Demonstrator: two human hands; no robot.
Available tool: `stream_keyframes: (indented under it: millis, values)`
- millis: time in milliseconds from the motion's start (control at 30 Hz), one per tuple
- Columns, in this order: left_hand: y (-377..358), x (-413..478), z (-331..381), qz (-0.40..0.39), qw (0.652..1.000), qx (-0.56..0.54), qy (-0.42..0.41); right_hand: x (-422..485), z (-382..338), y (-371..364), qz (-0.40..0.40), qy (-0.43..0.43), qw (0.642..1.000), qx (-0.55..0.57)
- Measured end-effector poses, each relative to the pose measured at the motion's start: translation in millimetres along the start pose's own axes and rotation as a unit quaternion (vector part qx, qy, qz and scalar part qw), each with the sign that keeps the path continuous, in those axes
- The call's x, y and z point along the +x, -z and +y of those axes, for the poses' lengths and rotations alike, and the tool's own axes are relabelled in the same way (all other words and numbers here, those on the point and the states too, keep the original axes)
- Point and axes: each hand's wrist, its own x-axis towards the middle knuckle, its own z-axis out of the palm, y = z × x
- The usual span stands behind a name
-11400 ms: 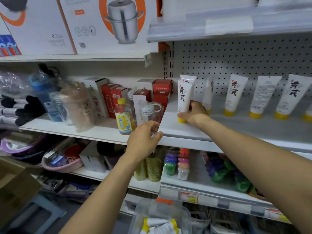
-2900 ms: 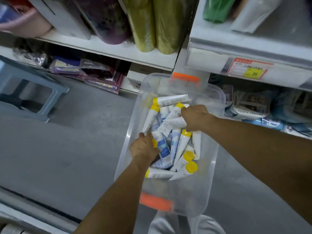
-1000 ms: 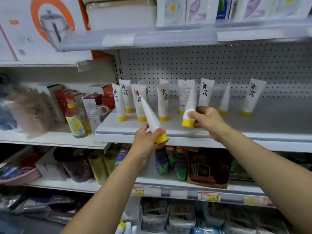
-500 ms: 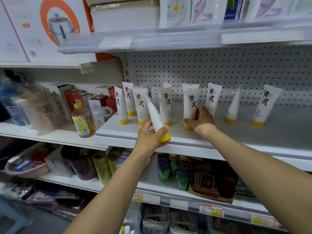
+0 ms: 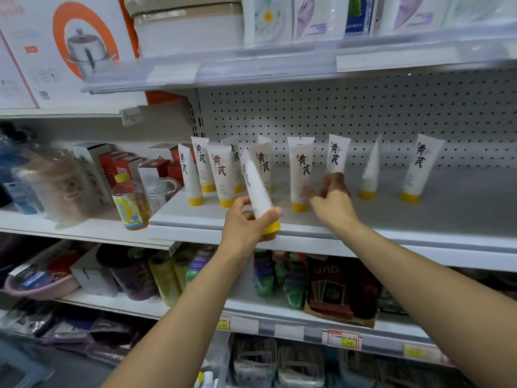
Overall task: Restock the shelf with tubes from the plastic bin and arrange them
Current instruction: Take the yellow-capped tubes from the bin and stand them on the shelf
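Several white tubes with yellow caps stand cap-down on the grey shelf, in a tight group at the left and spaced singles to the right. My left hand grips one more tube near its cap, tilted left, just in front of the shelf edge. My right hand hovers blurred over the shelf with its fingers apart, just right of a standing tube and in front of another. The clear plastic bin peeks in at the bottom edge.
A yellow-labelled drink bottle, a clear jug and red boxes fill the shelf to the left. A pegboard backs the tube shelf. An upper shelf overhangs. Lower shelves hold coloured packets and card boxes.
My right hand stood its tube on the shelf, let go of it and drew slightly right. My left hand still holds its tube, now a little nearer the shelf edge.
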Motion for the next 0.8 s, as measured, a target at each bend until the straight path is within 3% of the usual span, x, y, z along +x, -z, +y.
stream_keyframes:
  millis: [133,233,567,800]
  values:
    - [-22,-1,-1,0.009,0.996,0.077,-0.038,-32,-20,19,-0.181,0.043,0.977,0.101]
    - [-40,1,0,0.021,0.984,0.162,-0.067,-41,-31,30,-0.241,0.049,0.967,0.066]
    - [-76,13,4,-0.045,0.944,0.3,-0.128,-15,-13,74,-0.192,0.032,0.98,0.035]
    - [-50,22,9,0.027,0.8,0.569,-0.188,23,13,84,-0.097,-0.005,0.995,-0.019]
